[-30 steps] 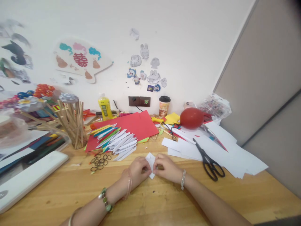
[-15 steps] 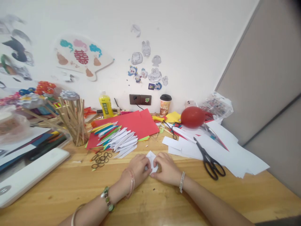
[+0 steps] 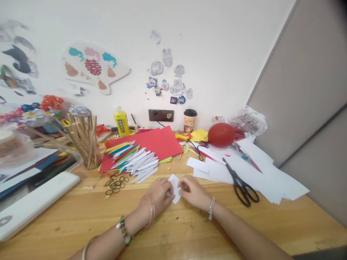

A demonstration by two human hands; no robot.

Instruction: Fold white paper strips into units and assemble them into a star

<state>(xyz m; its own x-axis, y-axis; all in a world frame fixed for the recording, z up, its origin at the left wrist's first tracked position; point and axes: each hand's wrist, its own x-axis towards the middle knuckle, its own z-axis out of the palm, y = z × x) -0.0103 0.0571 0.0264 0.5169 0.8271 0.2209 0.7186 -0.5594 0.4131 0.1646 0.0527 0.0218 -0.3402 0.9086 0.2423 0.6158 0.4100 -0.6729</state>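
Note:
A small piece of folded white paper [image 3: 175, 191] with pointed ends lies on the wooden table between my hands. My left hand [image 3: 159, 193] is closed on its left edge, thumb and fingers pinching it. At the right edge, my right hand [image 3: 193, 192] has its thumb and forefinger curled at the paper; its grip is partly hidden. Beyond my left hand lie many folded paper strips [image 3: 141, 162], mostly white with some coloured ones, on red sheets [image 3: 168, 142]. Several dark rubber bands [image 3: 116, 183] rest to the left.
Black-handled scissors [image 3: 241, 186] lie on white paper sheets [image 3: 273, 180] at the right. A red balloon [image 3: 221, 135], a lidded cup [image 3: 189, 121] and a yellow bottle [image 3: 121, 122] stand along the wall. Wooden sticks [image 3: 88, 144] and a long white device [image 3: 40, 204] are at the left.
My right hand has shifted slightly to the right, so more of the folded white paper's right side and lower tip shows. My left hand stays nearly still.

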